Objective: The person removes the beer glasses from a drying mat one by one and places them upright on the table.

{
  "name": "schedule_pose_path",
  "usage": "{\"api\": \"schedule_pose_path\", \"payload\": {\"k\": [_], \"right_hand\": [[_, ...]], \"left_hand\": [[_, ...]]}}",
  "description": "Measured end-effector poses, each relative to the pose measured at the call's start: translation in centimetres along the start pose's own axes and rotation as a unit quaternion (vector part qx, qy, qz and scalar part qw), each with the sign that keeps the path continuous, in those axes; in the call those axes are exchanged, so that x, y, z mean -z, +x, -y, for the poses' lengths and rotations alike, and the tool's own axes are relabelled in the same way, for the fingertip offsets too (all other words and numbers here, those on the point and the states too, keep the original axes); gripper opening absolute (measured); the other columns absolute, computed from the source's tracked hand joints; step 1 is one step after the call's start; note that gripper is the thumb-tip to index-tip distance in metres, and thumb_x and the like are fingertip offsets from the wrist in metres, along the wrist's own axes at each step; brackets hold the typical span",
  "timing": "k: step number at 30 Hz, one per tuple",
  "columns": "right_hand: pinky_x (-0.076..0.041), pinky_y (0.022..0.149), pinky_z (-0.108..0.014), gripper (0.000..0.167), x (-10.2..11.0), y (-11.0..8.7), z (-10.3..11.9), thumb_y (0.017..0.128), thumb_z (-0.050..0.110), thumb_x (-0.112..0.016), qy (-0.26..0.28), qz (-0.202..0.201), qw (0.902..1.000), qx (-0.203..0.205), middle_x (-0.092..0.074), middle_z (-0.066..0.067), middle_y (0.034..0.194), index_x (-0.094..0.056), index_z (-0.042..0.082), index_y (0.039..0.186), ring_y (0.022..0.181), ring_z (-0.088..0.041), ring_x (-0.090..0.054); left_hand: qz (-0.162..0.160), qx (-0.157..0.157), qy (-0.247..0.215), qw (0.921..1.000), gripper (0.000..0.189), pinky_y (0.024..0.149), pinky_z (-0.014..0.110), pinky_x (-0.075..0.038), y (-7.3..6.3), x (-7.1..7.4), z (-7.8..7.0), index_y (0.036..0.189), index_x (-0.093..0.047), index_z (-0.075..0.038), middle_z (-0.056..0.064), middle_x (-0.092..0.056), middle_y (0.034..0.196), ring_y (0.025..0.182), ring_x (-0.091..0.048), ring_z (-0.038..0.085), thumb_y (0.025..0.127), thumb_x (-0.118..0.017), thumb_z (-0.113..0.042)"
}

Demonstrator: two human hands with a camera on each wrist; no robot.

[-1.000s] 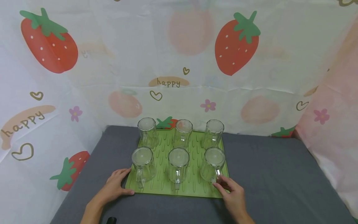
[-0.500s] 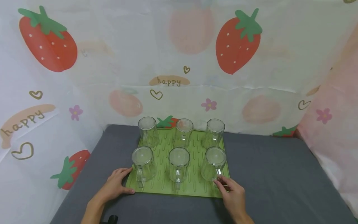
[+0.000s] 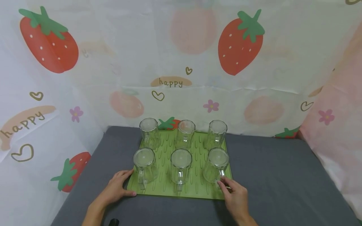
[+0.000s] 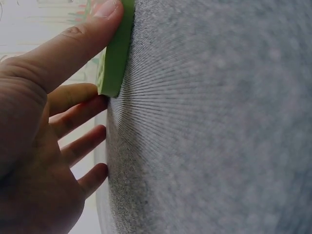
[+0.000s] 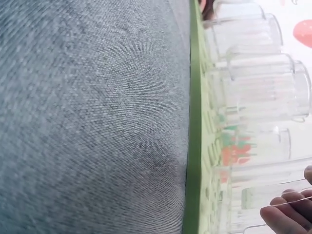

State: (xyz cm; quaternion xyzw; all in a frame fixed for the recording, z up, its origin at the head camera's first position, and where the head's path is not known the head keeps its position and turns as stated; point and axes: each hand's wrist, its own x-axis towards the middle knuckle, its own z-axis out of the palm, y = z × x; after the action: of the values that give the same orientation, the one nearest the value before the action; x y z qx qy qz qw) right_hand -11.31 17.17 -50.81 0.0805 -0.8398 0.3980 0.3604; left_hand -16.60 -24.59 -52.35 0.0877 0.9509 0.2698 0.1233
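Glass mugs stand upside down in two rows of three on a ribbed green mat point(image 3: 195, 192). In the head view my right hand point(image 3: 237, 196) pinches the handle of the front right mug point(image 3: 210, 171) between thumb and fingers. That mug stands on the mat. The front middle mug point(image 3: 181, 166) and front left mug point(image 3: 145, 166) have their handles toward me. At the mat's front left corner lies my left hand point(image 3: 114, 188), its fingers spread along the left side. Its thumb point(image 4: 80, 46) touches the mat's edge in the left wrist view.
Behind the front row stand the back left mug point(image 3: 150, 133), back middle mug point(image 3: 185, 135) and back right mug point(image 3: 217, 135). A grey cloth point(image 3: 271, 175) covers the table. A strawberry-printed sheet point(image 3: 181, 62) hangs behind, and a small black object point(image 3: 113, 222) shows at the bottom edge.
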Motion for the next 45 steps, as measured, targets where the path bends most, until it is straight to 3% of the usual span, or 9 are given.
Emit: {"api": "schedule_pose_path", "payload": {"k": [10,15,20,32,45], "right_hand": [[-0.052,0.059,-0.008,0.017,0.8,0.8,-0.2,0.067,-0.012,-0.081,-0.025,0.002,0.9994,0.026,-0.069,-0.007,0.069,-0.073,-0.004,0.08,0.064,-0.006,-0.066],[-0.052,0.056,-0.011,0.014,1.3,1.5,-0.2,0.071,-0.007,-0.08,-0.078,0.029,0.9965,0.011,-0.068,-0.005,0.07,-0.072,0.0,0.08,0.06,-0.012,-0.066],[-0.055,0.054,-0.018,0.011,1.8,2.0,-0.4,0.074,-0.006,-0.078,-0.085,0.049,0.9951,0.001,-0.069,-0.006,0.073,-0.072,0.0,0.082,0.062,-0.017,-0.068],[-0.05,0.056,-0.008,0.013,3.8,4.1,-0.9,0.072,-0.01,-0.078,-0.063,0.043,0.9955,0.056,-0.07,-0.01,0.074,-0.072,-0.003,0.081,0.061,-0.017,-0.068],[-0.047,0.056,-0.007,0.012,6.5,8.1,-0.6,0.075,-0.006,-0.078,-0.067,0.081,0.9915,0.076,-0.071,-0.005,0.075,-0.072,0.002,0.082,0.063,-0.006,-0.063]], "left_hand": [[-0.006,-0.001,0.004,1.0,0.098,0.102,0.07,-0.031,0.1,-0.2,0.0,0.144,-0.044,0.001,0.024,-0.048,0.139,0.132,-0.036,0.048,0.067,-0.087,-0.041],[-0.004,0.003,0.005,1.0,0.099,0.102,0.07,-0.031,0.2,-0.1,-0.1,0.145,-0.043,0.001,0.024,-0.047,0.139,0.132,-0.036,0.048,0.067,-0.087,-0.041],[-0.001,0.004,0.008,1.0,0.099,0.102,0.07,-0.031,0.2,-0.2,-0.3,0.144,-0.043,0.002,0.024,-0.048,0.138,0.132,-0.036,0.049,0.066,-0.087,-0.041],[-0.001,-0.001,0.0,1.0,0.098,0.101,0.069,-0.033,0.2,-0.1,0.1,0.144,-0.044,0.001,0.024,-0.047,0.139,0.132,-0.036,0.049,0.067,-0.087,-0.041],[0.005,-0.002,0.006,1.0,0.099,0.101,0.07,-0.032,0.2,0.1,-0.1,0.144,-0.044,0.001,0.026,-0.047,0.139,0.131,-0.036,0.05,0.067,-0.086,-0.043]]}}
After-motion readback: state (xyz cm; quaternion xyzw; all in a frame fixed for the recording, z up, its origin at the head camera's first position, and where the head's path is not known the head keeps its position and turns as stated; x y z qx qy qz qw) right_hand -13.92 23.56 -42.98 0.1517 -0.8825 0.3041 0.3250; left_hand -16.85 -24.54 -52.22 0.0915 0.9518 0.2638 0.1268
